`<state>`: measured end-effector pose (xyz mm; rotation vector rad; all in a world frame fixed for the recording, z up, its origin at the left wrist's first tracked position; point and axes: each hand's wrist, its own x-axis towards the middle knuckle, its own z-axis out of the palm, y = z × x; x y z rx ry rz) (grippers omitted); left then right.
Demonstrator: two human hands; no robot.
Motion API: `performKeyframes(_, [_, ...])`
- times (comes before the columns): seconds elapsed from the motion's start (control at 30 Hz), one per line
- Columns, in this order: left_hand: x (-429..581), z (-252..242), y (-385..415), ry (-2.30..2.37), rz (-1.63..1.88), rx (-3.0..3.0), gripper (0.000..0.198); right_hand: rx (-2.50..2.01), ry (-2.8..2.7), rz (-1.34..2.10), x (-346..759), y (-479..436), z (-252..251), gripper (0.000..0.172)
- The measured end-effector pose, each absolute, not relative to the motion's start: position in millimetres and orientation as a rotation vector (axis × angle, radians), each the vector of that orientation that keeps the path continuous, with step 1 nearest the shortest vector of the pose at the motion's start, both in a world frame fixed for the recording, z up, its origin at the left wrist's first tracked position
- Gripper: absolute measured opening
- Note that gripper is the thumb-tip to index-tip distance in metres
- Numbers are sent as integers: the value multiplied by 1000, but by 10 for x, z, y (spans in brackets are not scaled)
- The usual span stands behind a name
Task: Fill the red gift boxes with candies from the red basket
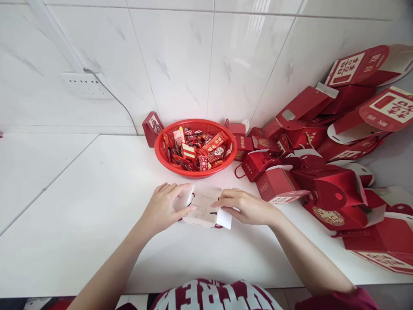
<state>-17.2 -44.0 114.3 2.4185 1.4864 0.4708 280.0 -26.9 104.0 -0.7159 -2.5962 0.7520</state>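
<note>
Both hands on a flat, unfolded white cardboard box blank [203, 209] lying on the white bench [97, 224].

Left hand [164, 206] grips the blank's left edge, thumb on top, fingers curled over it; right hand [247, 206] presses fingertips on its right flap. Just behind the blank stands a round red plastic basket [195, 172] of red-wrapped sweets [196, 150]. To the right, a heap of red paper gift boxes [329, 172] leans against the white tiled wall [193, 56].

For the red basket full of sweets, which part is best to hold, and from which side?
The red basket is probably best taken by its flared rim, from the front left: nothing touches it there, while red boxes crowd its right side.
</note>
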Motion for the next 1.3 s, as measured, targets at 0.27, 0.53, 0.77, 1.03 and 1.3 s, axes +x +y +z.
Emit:
performKeyframes(0.27, [-191, 705, -421, 1214, 822, 2303, 48, -748, -2366, 876, 2747, -221, 693, 23])
performKeyframes(0.53, [-78, 412, -452, 866, 850, 2157, 78, -822, -2136, 837, 2605, -374, 515, 36])
performKeyframes(0.77, [88, 374, -509, 870, 982, 1773, 74, -840, -1875, 1020, 2407, -440, 335, 55])
performKeyframes(1.03, [80, 370, -502, 851, 923, 1959, 94, -845, -2241, 703, 2439, -401, 355, 124])
performKeyframes(1.3, [62, 333, -444, 749, 931, 1970, 113, -873, -2400, 707, 2516, -470, 546, 128])
